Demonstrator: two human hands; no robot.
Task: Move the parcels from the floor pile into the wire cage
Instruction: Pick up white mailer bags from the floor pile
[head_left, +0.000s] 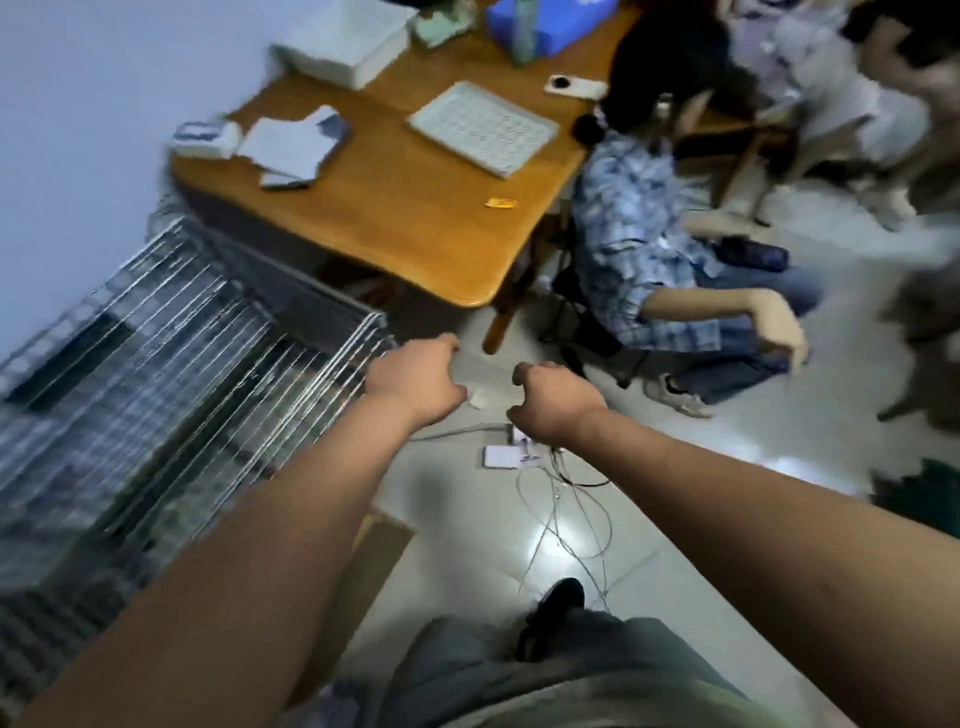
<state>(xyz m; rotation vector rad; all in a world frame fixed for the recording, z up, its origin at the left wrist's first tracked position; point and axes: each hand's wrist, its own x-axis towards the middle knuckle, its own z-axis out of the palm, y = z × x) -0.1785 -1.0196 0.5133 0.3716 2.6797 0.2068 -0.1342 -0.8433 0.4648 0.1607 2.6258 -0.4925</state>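
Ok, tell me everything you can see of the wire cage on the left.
The wire cage is a silvery metal frame of thin, closely spaced bars, smeared by motion blur. It sits at the left, beside the pale wall and next to the wooden table. Dark shapes show through the bars, too blurred to identify. The left forearm crosses in front of its near side, and the left hand hangs by its corner; whether it touches cannot be told.

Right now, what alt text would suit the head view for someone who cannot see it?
The left hand and right hand reach forward, loosely curled and empty, beside a wire cage on the left. Ahead are a table and a seated person; cables lie on the floor.
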